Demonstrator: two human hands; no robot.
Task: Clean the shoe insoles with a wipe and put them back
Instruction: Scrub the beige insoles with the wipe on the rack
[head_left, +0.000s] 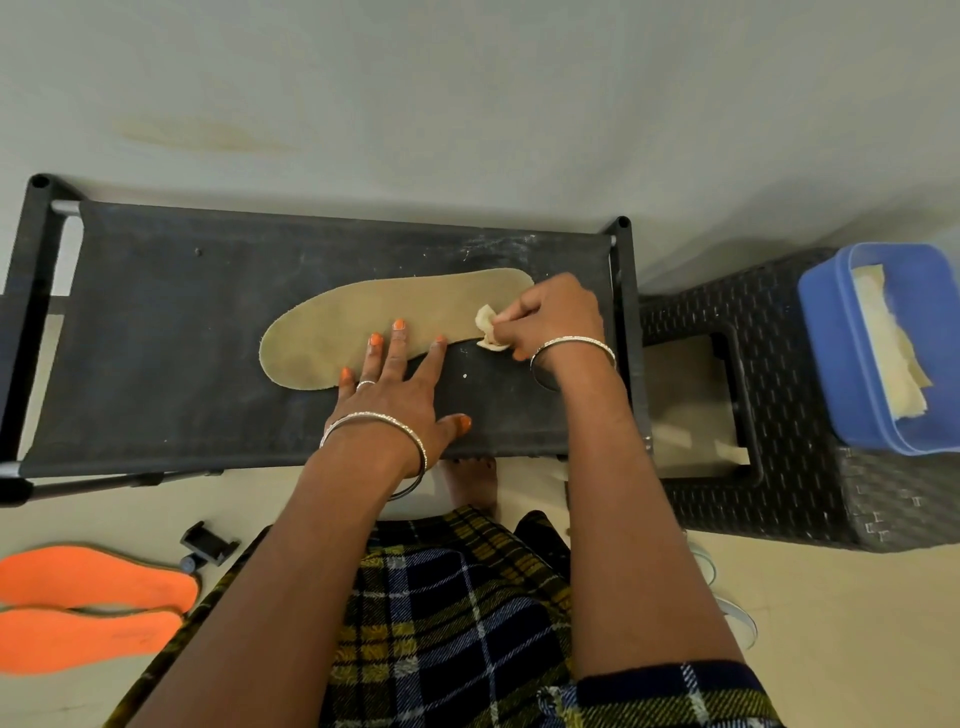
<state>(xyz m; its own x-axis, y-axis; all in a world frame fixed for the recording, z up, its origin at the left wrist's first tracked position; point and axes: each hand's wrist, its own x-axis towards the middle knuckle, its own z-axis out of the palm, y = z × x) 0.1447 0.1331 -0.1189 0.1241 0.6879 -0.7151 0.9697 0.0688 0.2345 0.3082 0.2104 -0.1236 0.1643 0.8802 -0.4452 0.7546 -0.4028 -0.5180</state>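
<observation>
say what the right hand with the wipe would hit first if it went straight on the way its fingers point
Most likely the left hand, whose fingers press the tan insole just ahead of the wipe.

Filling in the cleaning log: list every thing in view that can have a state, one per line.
tan insole: flat on the rack, pinned under the left hand.
wipe: crumpled, pinched by the right hand, touching the insole's near edge.
left hand: flat, fingers straight.
right hand: fingers curled on the wipe.
orange insoles: two, flat on the floor, untouched.
blue box: looks open, spare wipes inside, on the stool.
</observation>
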